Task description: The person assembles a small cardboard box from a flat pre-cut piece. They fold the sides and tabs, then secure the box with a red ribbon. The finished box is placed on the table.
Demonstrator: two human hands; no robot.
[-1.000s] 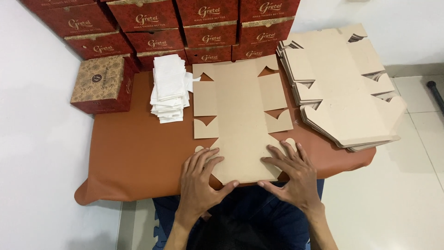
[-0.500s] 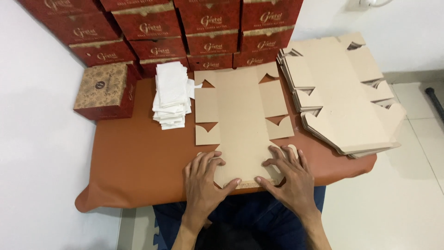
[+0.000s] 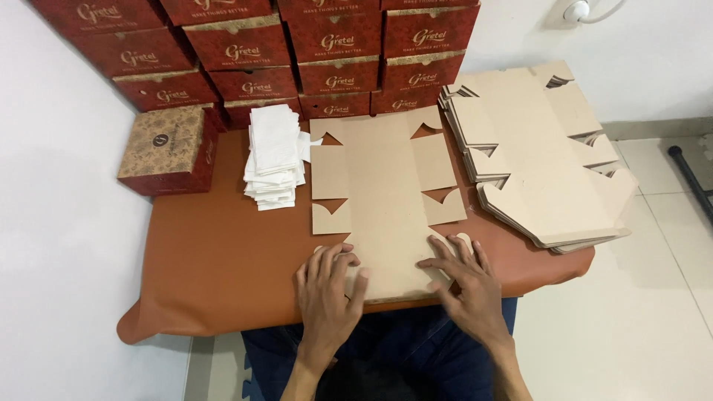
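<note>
The flat box blank is plain brown cardboard, matt and slightly fibrous, with cleanly die-cut edges. The stack of blanks beside it is the same dull, uncoated board. The desk wears a rust-brown cover that looks like smooth faux leather with a faint sheen. The pile of white sheets is thin, soft, matt paper. The red boxes are printed card with a low satin finish, and the patterned box likewise.

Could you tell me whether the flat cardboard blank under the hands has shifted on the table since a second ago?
No. The flat cardboard blank keeps its place beside the stack of white papers, its far edge at the red boxes; only the camera shifted.
</note>
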